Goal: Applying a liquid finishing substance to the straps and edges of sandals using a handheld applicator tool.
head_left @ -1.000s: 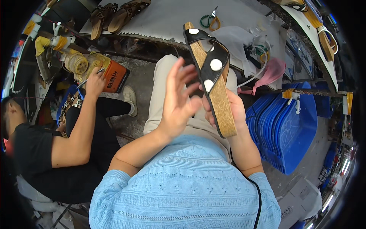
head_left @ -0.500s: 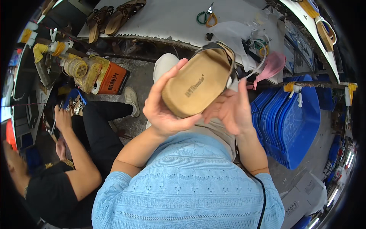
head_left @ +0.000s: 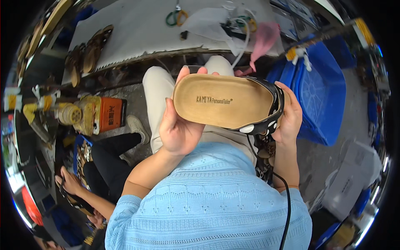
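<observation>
Currently both hands hold a tan cork sandal (head_left: 225, 104) with black straps sideways above the lap; left hand (head_left: 177, 125) cups the heel end, fingers curled around its edge, right hand (head_left: 289, 116) grips the strapped toe end. Blue crates (head_left: 327, 91) sit right, a worktable (head_left: 137, 33) ahead, a co-worker's hand (head_left: 68, 183) lower left

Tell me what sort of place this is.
Probably a small sandal-making workshop. Both hands, left hand and right hand, hold a tan cork-soled sandal with black straps; more brown sandals lie on the white-topped workbench beside green-and-orange-handled scissors.
</observation>
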The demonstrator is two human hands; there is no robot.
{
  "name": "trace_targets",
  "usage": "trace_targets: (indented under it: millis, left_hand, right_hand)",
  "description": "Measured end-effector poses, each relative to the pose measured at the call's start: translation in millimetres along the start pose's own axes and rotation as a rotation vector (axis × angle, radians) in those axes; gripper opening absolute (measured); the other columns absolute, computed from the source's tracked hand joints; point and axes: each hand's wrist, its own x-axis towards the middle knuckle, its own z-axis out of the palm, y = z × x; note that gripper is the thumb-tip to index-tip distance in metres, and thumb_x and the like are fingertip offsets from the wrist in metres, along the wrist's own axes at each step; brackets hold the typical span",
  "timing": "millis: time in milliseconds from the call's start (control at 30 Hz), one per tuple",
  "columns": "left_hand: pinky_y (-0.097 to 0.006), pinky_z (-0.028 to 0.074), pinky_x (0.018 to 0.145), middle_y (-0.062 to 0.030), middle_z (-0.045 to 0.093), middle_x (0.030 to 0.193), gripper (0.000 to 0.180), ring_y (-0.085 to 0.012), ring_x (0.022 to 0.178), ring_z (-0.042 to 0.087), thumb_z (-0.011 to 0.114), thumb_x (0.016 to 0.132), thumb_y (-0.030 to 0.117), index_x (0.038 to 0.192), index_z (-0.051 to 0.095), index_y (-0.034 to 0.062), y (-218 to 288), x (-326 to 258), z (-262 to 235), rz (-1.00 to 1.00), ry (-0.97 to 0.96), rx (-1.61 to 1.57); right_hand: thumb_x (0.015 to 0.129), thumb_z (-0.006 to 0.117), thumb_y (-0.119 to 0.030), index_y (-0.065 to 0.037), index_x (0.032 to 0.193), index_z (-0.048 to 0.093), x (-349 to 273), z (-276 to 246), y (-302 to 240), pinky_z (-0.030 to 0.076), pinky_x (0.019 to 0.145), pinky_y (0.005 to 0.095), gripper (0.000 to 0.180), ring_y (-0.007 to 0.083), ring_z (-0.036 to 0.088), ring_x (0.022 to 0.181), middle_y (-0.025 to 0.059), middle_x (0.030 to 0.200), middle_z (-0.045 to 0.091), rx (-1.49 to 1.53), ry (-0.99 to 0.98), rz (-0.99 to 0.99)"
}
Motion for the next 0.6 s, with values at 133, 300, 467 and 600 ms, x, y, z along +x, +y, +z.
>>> trace_targets:
  millis: [133, 300, 467, 600]
  left_hand:
    - [-0.052, 0.018, 0.119, -0.0101, 0.015, 0.160, 0.054, -0.0310, 0.147, 0.015, 0.030, 0.104, 0.030, 0.154, 0.017, 0.0152, -18, 2, 0, -0.192, 0.001, -0.363]
    - [-0.045, 0.022, 0.119, -0.0123, 0.022, 0.158, 0.053, -0.0270, 0.145, 0.024, 0.034, 0.103, 0.022, 0.153, 0.022, 0.0092, -49, 7, 8, -0.404, 0.059, -0.316]
    - [-0.042, 0.027, 0.118, -0.0228, 0.033, 0.150, 0.054, -0.0279, 0.140, 0.035, 0.044, 0.100, 0.015, 0.147, 0.026, -0.0039, -64, 23, 3, -0.533, 0.114, 0.198]
    - [-0.036, 0.041, 0.106, -0.0196, 0.050, 0.137, 0.041, -0.0254, 0.124, 0.049, 0.044, 0.100, 0.009, 0.138, 0.042, -0.0072, -40, 49, -53, -0.482, 0.161, 0.081]
  right_hand:
    - [0.095, 0.050, -0.002, 0.007, 0.122, 0.054, -24, -21, -20, 0.054, 0.083, 0.0293, 0.029, 0.0178, 0.065, 0.096, 0.0123, 0.108, 0.065, -0.006, 0.093, -0.085]
    - [0.095, 0.047, -0.001, 0.008, 0.121, 0.055, -55, -66, -32, 0.053, 0.085, 0.0291, 0.029, 0.0182, 0.065, 0.096, 0.0130, 0.110, 0.065, -0.049, 0.285, -0.159]
    - [0.093, 0.055, -0.003, 0.006, 0.113, 0.060, -109, -171, -67, 0.053, 0.081, 0.0279, 0.023, 0.0193, 0.066, 0.093, 0.0135, 0.106, 0.066, -0.164, 0.637, -0.200]
    - [0.091, 0.054, -0.002, 0.008, 0.115, 0.056, -176, -273, -61, 0.060, 0.073, 0.0388, 0.027, 0.0271, 0.068, 0.085, 0.0160, 0.104, 0.064, -0.240, 1.004, -0.011]
